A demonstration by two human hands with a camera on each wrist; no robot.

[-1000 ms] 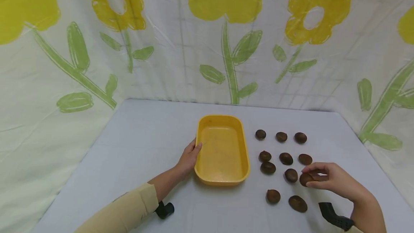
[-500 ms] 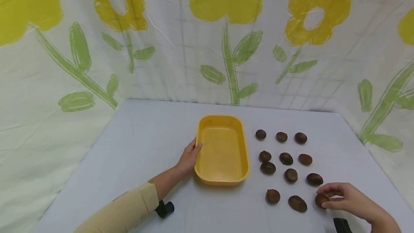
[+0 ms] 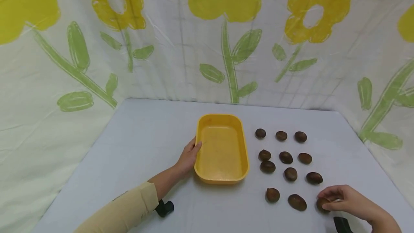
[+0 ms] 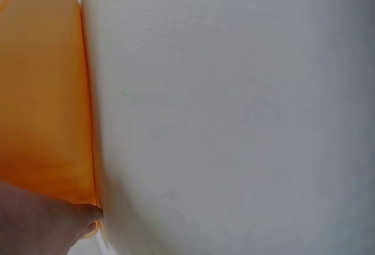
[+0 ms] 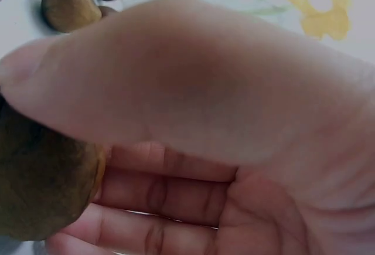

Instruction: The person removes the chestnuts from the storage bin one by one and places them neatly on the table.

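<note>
In the head view my left hand [image 3: 188,157] grips the left rim of a yellow plastic tray [image 3: 244,154], thumb over the edge. The tray's inside is bare. In the left wrist view the tray's outer wall [image 4: 44,91] looks orange, with my fingers at its end. My right hand [image 3: 347,202] pinches a brown chestnut [image 3: 321,205] at the near right of the table. Close up in the right wrist view, that chestnut [image 5: 47,179] sits between thumb and fingers, partly cut off by the frame. Another chestnut [image 3: 314,178] lies just beyond my right hand.
Several chestnuts lie in loose rows right of the tray, among them a far one [image 3: 260,133] and a near one [image 3: 297,202]. Two of them, the nearer being a dark chestnut [image 3: 267,167], lie close together. A flowered cloth [image 3: 168,46] hangs behind the white table [image 3: 152,128].
My right hand has let go of one chestnut, which lies on the table, and moved nearer and right to another chestnut. The left hand and tray have stayed put.
</note>
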